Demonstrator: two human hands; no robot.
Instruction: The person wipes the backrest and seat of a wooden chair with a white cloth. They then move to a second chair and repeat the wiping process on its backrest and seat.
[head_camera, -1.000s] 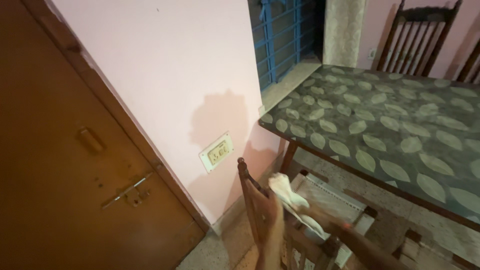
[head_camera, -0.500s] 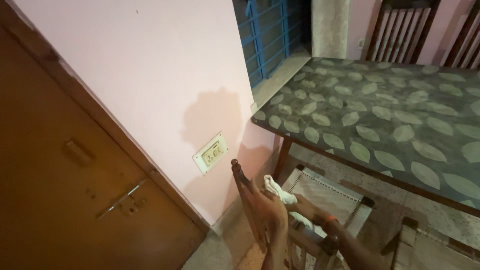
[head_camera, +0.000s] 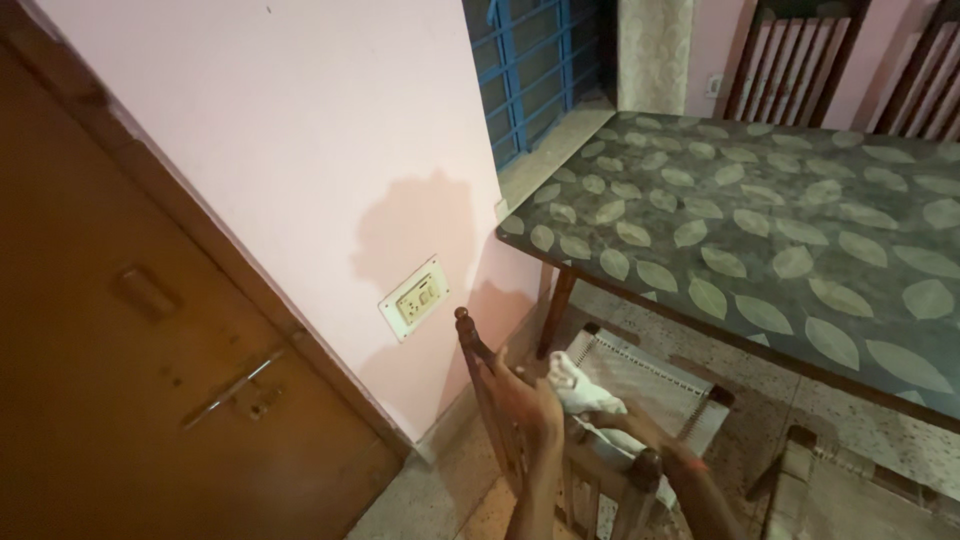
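A wooden chair (head_camera: 640, 472) with a woven seat stands close to the pink wall, its backrest toward me. My left hand (head_camera: 525, 400) rests on the top rail of the backrest, fingers wrapped on it. My right hand (head_camera: 625, 425) reaches over the seat and holds a crumpled white cloth (head_camera: 583, 389) against the chair. The right forearm is partly hidden behind a backrest post.
A table (head_camera: 760, 240) with a green leaf-patterned cover stands to the right, more chairs behind it and one (head_camera: 850, 485) at bottom right. A brown door (head_camera: 150, 400) with a handle is on the left, a switch plate (head_camera: 413, 298) on the wall, a blue window grille (head_camera: 530, 60) beyond.
The view has shifted down and left. My right hand with the cloth moved a little along the chair's backrest, and my left hand took hold of the top rail.
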